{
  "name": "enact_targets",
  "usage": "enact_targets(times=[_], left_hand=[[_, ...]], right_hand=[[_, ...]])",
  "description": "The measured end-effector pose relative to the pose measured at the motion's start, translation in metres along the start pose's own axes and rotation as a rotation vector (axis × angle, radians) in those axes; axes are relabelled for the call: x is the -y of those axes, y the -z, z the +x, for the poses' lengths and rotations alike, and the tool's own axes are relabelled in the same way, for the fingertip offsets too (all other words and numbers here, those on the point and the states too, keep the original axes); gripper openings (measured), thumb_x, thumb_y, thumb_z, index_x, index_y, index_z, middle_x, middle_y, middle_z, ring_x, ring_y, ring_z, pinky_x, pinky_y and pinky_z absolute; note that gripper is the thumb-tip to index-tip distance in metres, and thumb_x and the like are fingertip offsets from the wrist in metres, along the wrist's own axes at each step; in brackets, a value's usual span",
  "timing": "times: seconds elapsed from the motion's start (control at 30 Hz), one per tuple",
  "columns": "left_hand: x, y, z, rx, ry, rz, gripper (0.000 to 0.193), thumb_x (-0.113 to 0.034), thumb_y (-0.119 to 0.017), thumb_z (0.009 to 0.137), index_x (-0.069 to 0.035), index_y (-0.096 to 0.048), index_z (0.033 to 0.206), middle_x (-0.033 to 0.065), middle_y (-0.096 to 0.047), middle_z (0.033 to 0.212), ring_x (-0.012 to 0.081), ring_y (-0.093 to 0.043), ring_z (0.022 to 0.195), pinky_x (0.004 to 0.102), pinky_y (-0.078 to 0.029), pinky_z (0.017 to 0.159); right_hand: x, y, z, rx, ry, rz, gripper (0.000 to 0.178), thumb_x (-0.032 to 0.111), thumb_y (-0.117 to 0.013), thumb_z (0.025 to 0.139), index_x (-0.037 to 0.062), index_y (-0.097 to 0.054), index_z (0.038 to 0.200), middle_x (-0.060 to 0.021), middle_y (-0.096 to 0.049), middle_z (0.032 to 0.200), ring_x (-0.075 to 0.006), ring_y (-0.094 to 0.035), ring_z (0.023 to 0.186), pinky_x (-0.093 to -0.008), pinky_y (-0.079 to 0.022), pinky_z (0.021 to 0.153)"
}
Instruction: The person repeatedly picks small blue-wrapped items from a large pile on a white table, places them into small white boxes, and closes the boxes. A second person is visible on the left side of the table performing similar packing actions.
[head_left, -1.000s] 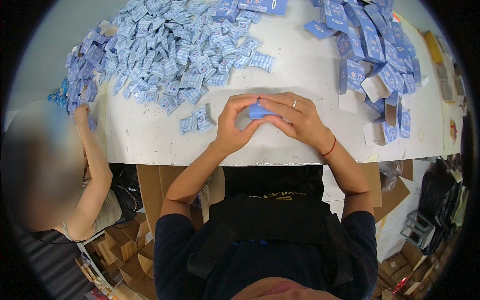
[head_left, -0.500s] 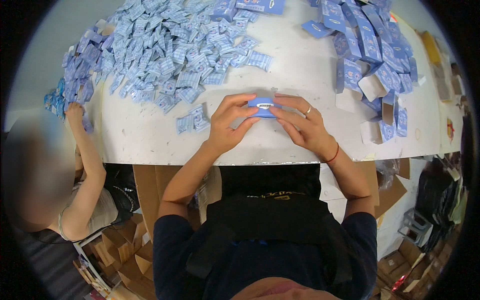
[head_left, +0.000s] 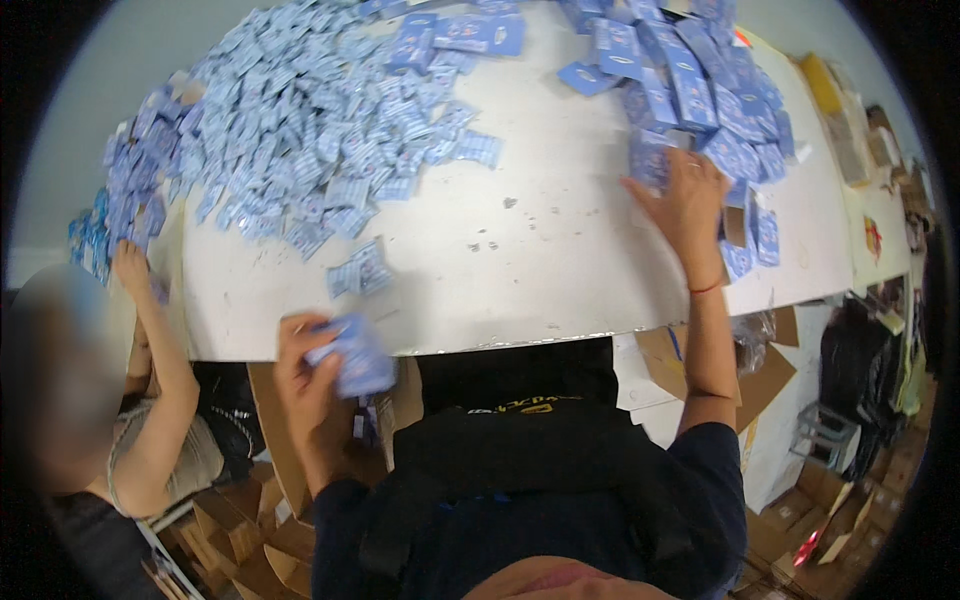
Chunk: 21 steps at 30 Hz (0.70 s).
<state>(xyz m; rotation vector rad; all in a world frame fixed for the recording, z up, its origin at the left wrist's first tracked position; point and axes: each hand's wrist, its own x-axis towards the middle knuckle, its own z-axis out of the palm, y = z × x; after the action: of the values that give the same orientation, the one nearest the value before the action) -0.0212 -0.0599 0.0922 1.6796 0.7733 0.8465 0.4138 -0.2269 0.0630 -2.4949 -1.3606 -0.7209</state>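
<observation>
Blue printed carton (head_left: 366, 358), blurred, is pinched in the left hand (head_left: 308, 368) at the near edge of the surface (head_left: 540, 270); probably light, crushable card, best gripped by opposite sides. The right hand (head_left: 688, 205), thumb spread wide, is at piled cartons (head_left: 688, 88).

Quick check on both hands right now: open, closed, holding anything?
Left hand: closed on a small blue cardboard box, motion-blurred.
Right hand: thumb spread, at the pile of blue printed cardboard boxes; grip cannot be told.
</observation>
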Motion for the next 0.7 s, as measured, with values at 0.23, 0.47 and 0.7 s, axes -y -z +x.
enact_targets(times=[0.23,0.47,0.7], left_hand=[[-0.02,0.092,-0.073,0.038,0.164,0.631,0.039,-0.006,-0.071,0.079,-0.004,-0.066,0.118,0.0151,-0.053,0.136,0.0345,-0.046,0.13,0.0439,-0.036,0.107],[-0.004,-0.058,0.016,0.36,-0.446,0.557,0.092,-0.02,-0.083,0.069,-0.009,-0.035,0.147,0.0172,-0.044,0.142,0.0366,-0.037,0.134,0.0461,-0.029,0.112],[0.031,0.02,-0.019,-0.019,0.027,0.383,0.084,-0.014,-0.089,0.058,-0.002,-0.049,0.132,0.0152,-0.055,0.117,0.0322,-0.054,0.109,0.0392,-0.044,0.094]], right_hand=[[0.031,-0.02,0.0,0.211,0.04,0.385,0.05,0.011,-0.073,0.073,0.0106,-0.056,0.12,-0.0169,-0.053,0.126,-0.036,-0.053,0.111,-0.047,-0.041,0.097],[0.157,0.046,-0.034,0.438,0.508,0.977,0.062,0.005,-0.076,0.069,0.0066,-0.05,0.125,-0.0204,-0.048,0.133,-0.0395,-0.048,0.12,-0.0453,-0.042,0.099],[0.257,0.013,0.021,0.364,0.7,1.267,0.056,0.036,-0.073,0.082,0.0071,-0.054,0.125,-0.0211,-0.05,0.132,-0.0386,-0.044,0.126,-0.0467,-0.035,0.105]])
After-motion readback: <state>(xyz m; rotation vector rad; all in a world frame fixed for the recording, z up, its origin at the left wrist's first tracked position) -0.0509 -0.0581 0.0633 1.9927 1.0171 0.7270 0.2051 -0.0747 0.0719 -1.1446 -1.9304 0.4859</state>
